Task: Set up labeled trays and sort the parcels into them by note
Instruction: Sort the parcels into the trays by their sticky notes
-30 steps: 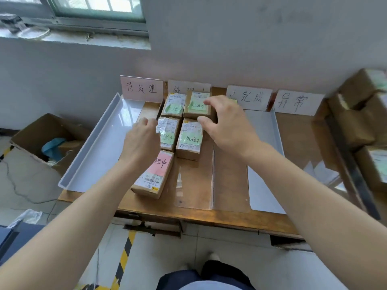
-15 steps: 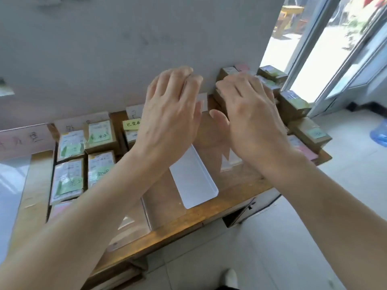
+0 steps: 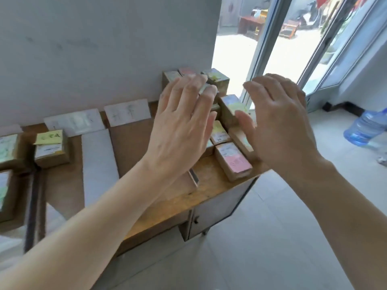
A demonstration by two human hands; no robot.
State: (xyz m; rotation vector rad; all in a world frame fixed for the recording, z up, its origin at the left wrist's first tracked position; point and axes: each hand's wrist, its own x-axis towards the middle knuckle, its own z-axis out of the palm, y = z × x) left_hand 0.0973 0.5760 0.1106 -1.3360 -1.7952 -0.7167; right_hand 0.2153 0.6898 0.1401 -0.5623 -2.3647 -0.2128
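A pile of small cardboard parcels (image 3: 217, 80) with coloured notes sits at the right end of the wooden table (image 3: 209, 185). My left hand (image 3: 182, 126) and my right hand (image 3: 278, 122) hover over that pile, fingers spread, holding nothing. Between the hands a parcel with a pale green note (image 3: 230, 109) shows. A parcel with a pink note (image 3: 233, 161) lies nearest the table's corner. Further left, a parcel with a yellow note (image 3: 51, 148) stands beside a white tray (image 3: 98, 164). Two white label cards (image 3: 127, 111) lean on the wall.
More parcels with green notes (image 3: 7, 151) lie at the far left edge. A large water bottle (image 3: 366, 130) lies on the tiled floor to the right. Glass doors (image 3: 314, 49) open to the outside behind the pile. A small cabinet (image 3: 217, 210) sits under the table's right end.
The view has swung right from the sorted parcels to the pile at the table's right end. Both hands left the sorted parcels and now reach, empty, over the pile.
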